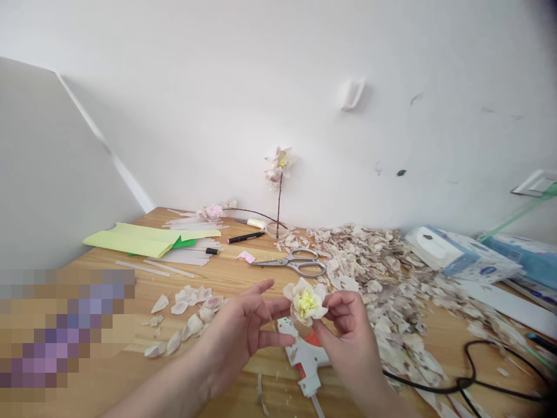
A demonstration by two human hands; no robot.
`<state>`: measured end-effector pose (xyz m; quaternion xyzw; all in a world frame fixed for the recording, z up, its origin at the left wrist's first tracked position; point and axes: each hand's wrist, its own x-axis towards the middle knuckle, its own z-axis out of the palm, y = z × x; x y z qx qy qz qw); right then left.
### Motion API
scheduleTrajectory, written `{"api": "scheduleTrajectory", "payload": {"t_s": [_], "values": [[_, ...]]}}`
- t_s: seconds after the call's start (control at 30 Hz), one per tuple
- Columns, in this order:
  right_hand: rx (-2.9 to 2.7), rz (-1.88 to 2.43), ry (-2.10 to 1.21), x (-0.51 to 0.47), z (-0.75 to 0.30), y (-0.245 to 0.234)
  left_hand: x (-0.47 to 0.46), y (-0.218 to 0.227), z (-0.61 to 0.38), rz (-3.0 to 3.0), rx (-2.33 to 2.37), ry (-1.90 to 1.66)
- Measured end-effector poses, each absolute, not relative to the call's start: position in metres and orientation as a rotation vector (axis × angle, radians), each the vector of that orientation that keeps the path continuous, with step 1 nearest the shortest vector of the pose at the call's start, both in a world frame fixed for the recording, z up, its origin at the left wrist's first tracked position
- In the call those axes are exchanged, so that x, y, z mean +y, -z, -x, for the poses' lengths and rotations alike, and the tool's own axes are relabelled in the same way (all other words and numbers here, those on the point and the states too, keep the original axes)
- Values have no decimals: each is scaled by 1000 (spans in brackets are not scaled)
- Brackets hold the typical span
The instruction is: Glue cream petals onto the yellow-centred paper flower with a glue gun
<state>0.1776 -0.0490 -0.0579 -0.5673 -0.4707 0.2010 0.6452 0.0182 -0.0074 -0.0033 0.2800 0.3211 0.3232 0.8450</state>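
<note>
My right hand (348, 325) pinches an artificial flower (306, 303) with cream petals and a yellow fringed centre. It grips the flower from the right, near its lower petals. My left hand (243, 328) is on the flower's other side with its fingers spread; one fingertip reaches the petals, and its contact there is partly hidden. Beneath the hands lies a white hot glue gun (308, 366) with orange parts and a glue stick at its rear end. Loose dried petals (198, 316) lie to the left of my left hand.
Grey scissors (289, 263) and a black marker (246, 237) lie beyond the hands. A finished flower stem (279, 200) stands by the wall. Heaped petals (369, 261), a tissue pack (463, 252) and a black cord (467, 380) occupy the right. Yellow-green paper (134, 238) covers translucent sticks at left.
</note>
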Motion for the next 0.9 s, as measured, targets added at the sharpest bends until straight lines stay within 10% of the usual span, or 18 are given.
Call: {"api": "scheduleTrajectory", "payload": {"t_s": [0.9], "values": [[-1118,1301,-499,-48,-181,63,-8,2,-17,-587,685,-644]]}}
